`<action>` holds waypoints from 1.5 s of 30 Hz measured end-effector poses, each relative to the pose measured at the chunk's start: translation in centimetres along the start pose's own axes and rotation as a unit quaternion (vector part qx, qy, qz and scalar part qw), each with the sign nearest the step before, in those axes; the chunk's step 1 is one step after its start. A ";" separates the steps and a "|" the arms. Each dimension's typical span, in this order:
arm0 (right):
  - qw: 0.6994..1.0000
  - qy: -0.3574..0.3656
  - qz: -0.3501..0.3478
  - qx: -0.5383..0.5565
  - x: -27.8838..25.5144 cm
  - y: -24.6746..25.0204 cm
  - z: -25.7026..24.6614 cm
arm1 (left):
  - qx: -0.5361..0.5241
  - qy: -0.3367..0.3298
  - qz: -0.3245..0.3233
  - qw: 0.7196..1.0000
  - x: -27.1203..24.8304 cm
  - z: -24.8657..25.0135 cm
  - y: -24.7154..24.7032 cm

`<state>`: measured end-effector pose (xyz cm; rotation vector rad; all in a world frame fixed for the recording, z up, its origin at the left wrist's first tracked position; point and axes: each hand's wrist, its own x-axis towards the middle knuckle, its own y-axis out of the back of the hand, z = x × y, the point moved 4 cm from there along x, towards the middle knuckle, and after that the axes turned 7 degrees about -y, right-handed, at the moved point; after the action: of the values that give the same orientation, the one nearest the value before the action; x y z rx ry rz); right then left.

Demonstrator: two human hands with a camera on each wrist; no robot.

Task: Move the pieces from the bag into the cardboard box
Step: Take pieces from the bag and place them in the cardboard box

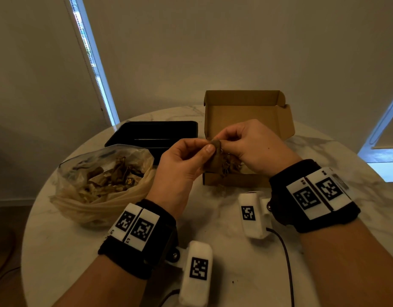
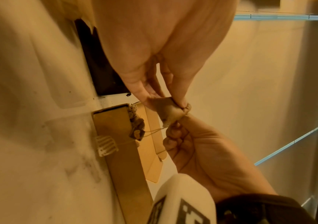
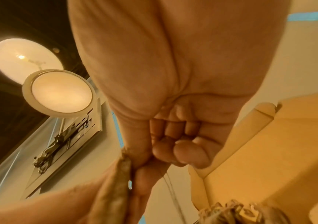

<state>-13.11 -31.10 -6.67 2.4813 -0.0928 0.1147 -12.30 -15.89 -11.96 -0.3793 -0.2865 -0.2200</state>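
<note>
Left hand (image 1: 182,165): raised above the surface, thumb and fingertips pinching one brown piece (image 1: 214,149) at its left edge.
Right hand (image 1: 253,147): raised opposite the left hand, fingers curled, thumb and forefinger pinching the same piece at its right edge.
Piece held: a small, flat, brown, pouch-like item, suspended between both hands above the near-left corner of the cardboard box (image 1: 246,116); in the left wrist view (image 2: 167,110) thin strings ran from it down toward the box.
Cardboard box: open, lid flap standing upright at the rear, placed on the right half of the surface; several brown pieces (image 1: 232,165) lay inside near its front wall, partly hidden by the hands.
Stray piece (image 1: 220,189): one small tangled item lay on the surface just in front of the box.
Bag (image 1: 98,185): clear plastic, mouth open, slumped on the left of the surface, holding a heap of brown and tan pieces (image 1: 107,178).
Black tray (image 1: 155,134): rectangular, behind the bag and just left of the box.
Surface (image 1: 213,229): round, white with marbled grey veins.
Wrist units: black bands with white marker blocks on both wrists; a dark cable (image 1: 286,258) trailed from the right one.
</note>
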 end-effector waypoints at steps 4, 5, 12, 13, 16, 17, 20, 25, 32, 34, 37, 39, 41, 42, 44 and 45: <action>1.000 0.007 -0.002 -0.029 0.0 0.0 -0.1 | 0.022 0.008 0.001 1.000 0.1 0.0 0.1; 0.999 0.005 -0.009 -0.033 0.0 -0.1 -0.1 | 0.031 0.005 0.002 1.000 0.1 0.0 0.1; 0.999 -0.013 -0.043 -0.024 -0.1 -0.5 0.0 | 0.003 0.009 0.113 0.994 0.4 -0.2 1.3; 0.999 -0.008 -0.042 -0.029 -0.1 -0.4 0.0 | 0.001 0.011 0.127 0.992 0.4 -0.2 1.5; 0.999 0.019 -0.032 -0.030 -0.2 -0.3 -0.4 | 0.030 0.016 0.143 0.989 0.3 -0.3 2.0; 0.999 0.032 -0.024 -0.028 -0.2 -0.3 -0.6 | 0.040 0.018 0.140 0.989 0.3 -0.3 2.0; 0.997 0.071 0.006 -0.022 -0.3 -0.1 -1.1 | 0.060 0.032 0.092 0.993 0.2 -0.3 1.3; 0.997 0.066 0.019 -0.022 0.2 0.6 -0.5 | 0.059 0.060 -0.033 0.996 -0.4 -0.2 -0.4; 0.999 0.028 -0.010 -0.012 0.4 1.0 0.5 | 0.036 0.064 -0.059 0.996 -0.7 0.4 -1.0; 0.999 0.024 -0.023 -0.013 0.4 0.8 0.6 | 0.012 0.050 -0.042 0.998 -0.7 0.4 -1.0; 0.999 0.010 -0.042 -0.002 0.3 0.6 0.6 | -0.023 0.026 -0.008 0.999 -0.3 0.4 -0.6; 0.998 0.004 -0.055 -0.008 0.2 0.4 0.7 | -0.015 0.014 0.003 1.000 0.0 0.4 -0.1; 0.998 -0.001 -0.069 -0.011 0.1 0.0 0.6 | 0.003 0.009 0.027 1.000 0.2 0.2 0.4; 0.997 -0.003 -0.072 -0.012 0.0 -0.1 0.5 | 0.006 0.010 0.044 0.999 0.2 0.1 0.7; 0.997 0.001 -0.072 -0.013 -0.1 -0.4 0.3 | 0.005 0.015 0.080 0.997 0.3 -0.2 1.1; 0.997 0.004 -0.070 -0.018 -0.1 -0.5 0.2 | 0.006 0.017 0.093 0.996 0.3 -0.3 1.3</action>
<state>-13.15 -30.79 -7.14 2.4426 0.0822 0.0633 -11.57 -14.91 -12.54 -0.3870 -0.2177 -0.0416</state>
